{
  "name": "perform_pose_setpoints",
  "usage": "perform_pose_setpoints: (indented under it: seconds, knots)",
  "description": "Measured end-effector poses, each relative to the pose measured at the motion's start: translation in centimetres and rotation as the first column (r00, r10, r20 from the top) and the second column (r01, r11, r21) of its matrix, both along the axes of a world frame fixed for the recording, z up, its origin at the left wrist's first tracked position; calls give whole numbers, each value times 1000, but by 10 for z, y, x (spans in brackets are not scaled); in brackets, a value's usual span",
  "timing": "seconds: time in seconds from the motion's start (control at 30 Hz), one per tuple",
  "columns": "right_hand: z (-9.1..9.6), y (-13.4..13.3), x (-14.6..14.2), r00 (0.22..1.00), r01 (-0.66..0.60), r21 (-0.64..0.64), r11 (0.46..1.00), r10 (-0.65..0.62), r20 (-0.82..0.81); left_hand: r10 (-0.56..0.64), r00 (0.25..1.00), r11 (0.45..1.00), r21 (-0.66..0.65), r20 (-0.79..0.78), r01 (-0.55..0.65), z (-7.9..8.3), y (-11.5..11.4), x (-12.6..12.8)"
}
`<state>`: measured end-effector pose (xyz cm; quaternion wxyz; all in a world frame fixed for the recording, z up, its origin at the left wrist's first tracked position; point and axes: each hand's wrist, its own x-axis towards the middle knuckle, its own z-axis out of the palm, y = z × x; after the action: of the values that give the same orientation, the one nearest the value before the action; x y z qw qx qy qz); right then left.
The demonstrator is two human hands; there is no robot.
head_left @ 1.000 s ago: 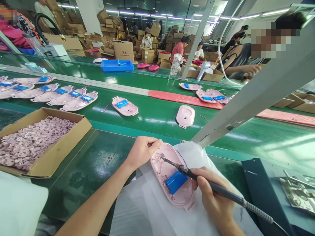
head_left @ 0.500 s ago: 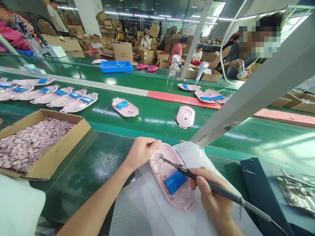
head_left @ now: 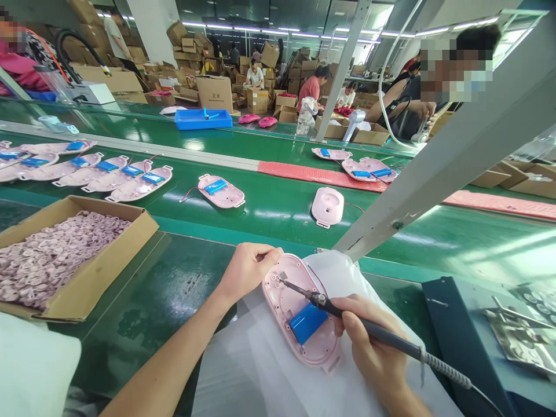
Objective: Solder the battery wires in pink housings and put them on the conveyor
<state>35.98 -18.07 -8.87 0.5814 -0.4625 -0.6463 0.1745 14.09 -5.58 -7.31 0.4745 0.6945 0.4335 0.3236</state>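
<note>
A pink plastic shell (head_left: 278, 315) lies tilted on white foam sheeting (head_left: 234, 370) in front of me, its inner side up. Inside it sits a blue battery pack (head_left: 307, 323), with a thin dark red wire along the upper right rim. My left hand (head_left: 248, 271) pinches the shell's top left edge between thumb and fingers. In my right hand (head_left: 376, 339) is a soldering iron (head_left: 369, 325), held like a pen. Its tip reaches the small round features near the top of the shell; whether it touches them I cannot tell.
A cardboard box (head_left: 104, 269) of small pink parts stands at left. Several pink shells with batteries (head_left: 143, 184) lie along the green conveyor (head_left: 269, 223). A grey metal post (head_left: 417, 191) slants across the right, above a dark metal fixture (head_left: 460, 336). People work beyond.
The soldering iron's tip has shifted slightly left and down over the round features, my right hand moving with it. My left hand keeps its pinch on the shell.
</note>
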Motion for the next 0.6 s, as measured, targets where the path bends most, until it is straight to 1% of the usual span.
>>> perform_pose_setpoints:
  seconds: [0.17,0.4,0.6]
  knots:
    - [-1,0,0,1000,19,2,1000,-19,-2,-1,1000,1000,-7,-13,0,1,0,0]
    - [1,0,1,1000,-2,7,1000,2,25,3,1000,1000,-19,-10,-3,1,0,0]
    - [-1,-1,1,1000,6,17,1000,-6,-13,3,1000,999,-33,-6,-3,-1,0,0]
